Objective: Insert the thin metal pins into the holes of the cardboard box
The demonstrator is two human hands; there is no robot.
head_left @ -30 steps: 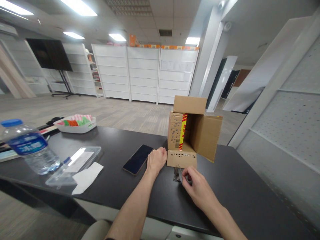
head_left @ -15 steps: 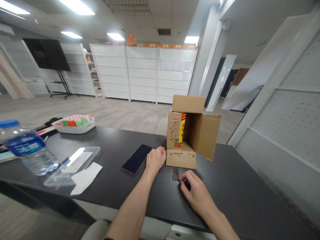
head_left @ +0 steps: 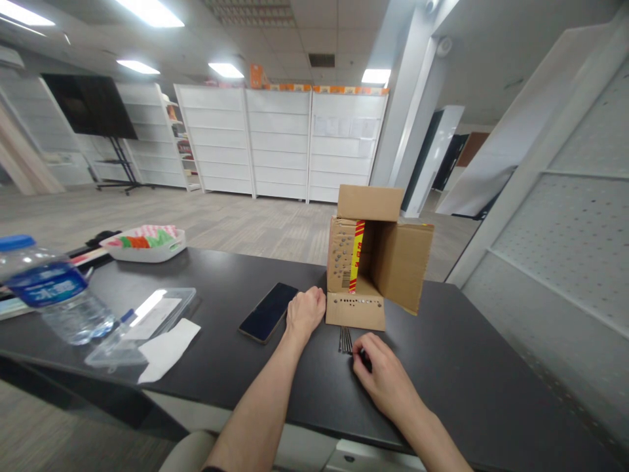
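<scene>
A cardboard box (head_left: pixel 343 255) stands with its opening and flaps toward me; dark round heads or holes dot its left panel and its front flap (head_left: pixel 354 311). Just left of that flap, my left hand (head_left: pixel 306 313) rests on the table in a fist, its fingertips hidden. Several thin dark screws or nails (head_left: pixel 345 340) lie side by side in front of the flap. My right hand (head_left: pixel 376 368) is at their right end, thumb and index finger pinched together at the last pieces. Whether anything is between those fingertips is too small to tell.
A phone (head_left: pixel 268 313) lies left of my left hand. Further left are a white paper (head_left: pixel 170 351), a clear plastic case (head_left: pixel 171 308), a water bottle (head_left: pixel 59 295) and a white basket (head_left: pixel 167 250) of colourful items. A perforated panel (head_left: pixel 565 249) stands along the right side.
The whole view has shifted very slightly. Both hands, the box and the thin dark pieces keep nearly the same places.
</scene>
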